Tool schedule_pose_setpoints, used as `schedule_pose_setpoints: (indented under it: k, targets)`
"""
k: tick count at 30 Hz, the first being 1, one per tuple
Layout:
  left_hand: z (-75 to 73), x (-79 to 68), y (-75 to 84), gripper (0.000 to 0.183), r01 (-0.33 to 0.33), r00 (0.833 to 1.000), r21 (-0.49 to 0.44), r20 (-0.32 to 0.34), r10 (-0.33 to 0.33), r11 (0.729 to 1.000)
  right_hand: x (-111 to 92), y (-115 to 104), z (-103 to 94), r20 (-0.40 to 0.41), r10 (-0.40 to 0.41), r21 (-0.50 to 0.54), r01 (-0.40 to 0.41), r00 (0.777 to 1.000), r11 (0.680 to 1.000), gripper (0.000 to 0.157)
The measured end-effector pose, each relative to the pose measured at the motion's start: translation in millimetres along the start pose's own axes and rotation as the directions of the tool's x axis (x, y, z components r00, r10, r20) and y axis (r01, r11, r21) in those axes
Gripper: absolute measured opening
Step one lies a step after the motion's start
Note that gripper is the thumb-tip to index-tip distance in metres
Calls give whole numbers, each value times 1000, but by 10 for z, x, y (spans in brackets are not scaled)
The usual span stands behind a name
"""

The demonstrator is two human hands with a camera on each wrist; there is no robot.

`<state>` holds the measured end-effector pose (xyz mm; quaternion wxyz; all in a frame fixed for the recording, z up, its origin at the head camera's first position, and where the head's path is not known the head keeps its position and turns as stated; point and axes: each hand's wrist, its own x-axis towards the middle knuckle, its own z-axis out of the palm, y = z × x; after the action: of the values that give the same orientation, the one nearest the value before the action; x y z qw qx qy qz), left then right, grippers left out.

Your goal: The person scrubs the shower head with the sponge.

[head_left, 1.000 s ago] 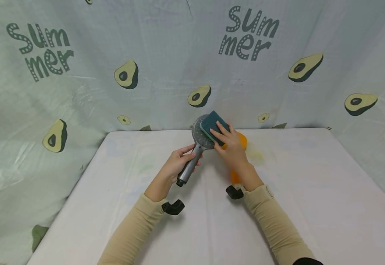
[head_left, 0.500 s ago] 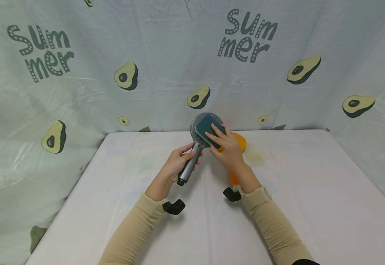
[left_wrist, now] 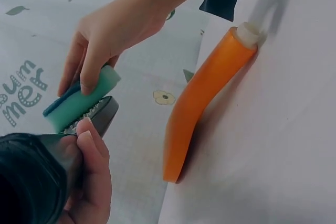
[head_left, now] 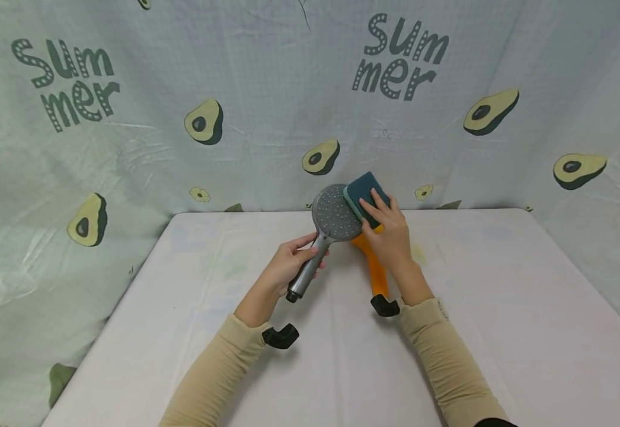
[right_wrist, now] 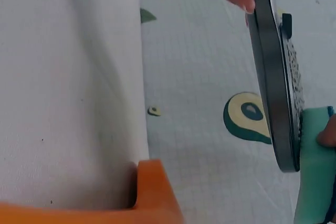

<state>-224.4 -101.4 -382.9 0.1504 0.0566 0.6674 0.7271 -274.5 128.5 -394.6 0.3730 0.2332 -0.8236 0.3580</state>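
My left hand grips the handle of a grey shower head, held tilted above the table with its nozzle face toward me. My right hand pinches a sponge with a dark teal scouring side and a light green foam side. The foam lies against the right edge of the nozzle face; the left wrist view shows this sponge touching the nozzles, with the thumb on one side and fingers on the other. Part of the left hand's grip hides behind the handle.
An orange object with a curved handle and a white end lies on the white table below the right hand. A cloth backdrop printed with avocados hangs behind the table's far edge.
The sponge first slid left and down over the nozzle face, then moved right and up to its right edge, uncovering most of the nozzles. The left hand has stayed nearly still.
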Motion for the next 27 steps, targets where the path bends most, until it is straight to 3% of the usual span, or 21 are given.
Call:
schedule_pose_setpoints:
  k: [4,9,12,16,20,24,27]
  targets:
    - [30,14,-2,52,-1,1000,3,13,1,1000,11,-16,28,-9,-28,30,28,1000,999,39]
    - [51,22,-26,51,2,1000,26,23,-2,1000,5,-144,149,24,-212,49,210,977,976,38]
    - [56,19,-31,51,4,1000,38,23,-5,999,-2,-201,166,58,-262,69,258,963,964,39]
    - [31,5,-34,51,15,1000,38,16,-15,999,12,-185,98,102,-179,72,172,979,982,41]
    - [5,-15,-41,51,12,999,36,30,-13,999,24,-62,1,60,-36,9,35,998,999,41]
    - [-7,-25,-46,51,11,999,31,36,-12,999,26,46,-79,5,92,3,-92,996,996,40]
    - [-7,-26,-48,50,11,999,30,37,-12,999,32,60,-89,7,119,22,-119,993,993,42]
